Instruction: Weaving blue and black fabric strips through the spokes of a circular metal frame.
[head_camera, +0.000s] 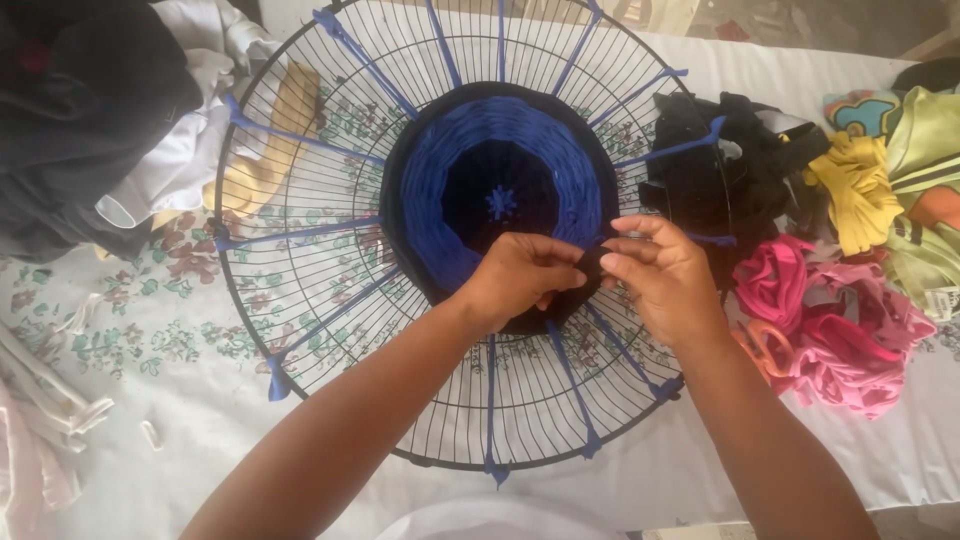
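Right in the middle of the round black wire fan guard sits a woven disc of fabric strips — dark navy at the core, a bright blue ring around that, then a black outer band. Blue fabric strips run out from it like spokes and are tied at the guard's rim. Both hands are at the lower edge of the weave. The left hand has its fingers curled in tight against that edge, and the right hand pinches a black fabric strip between thumb and fingertips, with the other fingers loosely bent. The two hands are almost touching, the strip between them.

The guard lies flat on a white floral-print cloth. To the right, just beside the rim, there's a heap of black fabric scraps, then yellow fabric pieces and a pink fabric pile with orange-handled scissors partly tucked under it. On the left — a mound of dark and white clothing.
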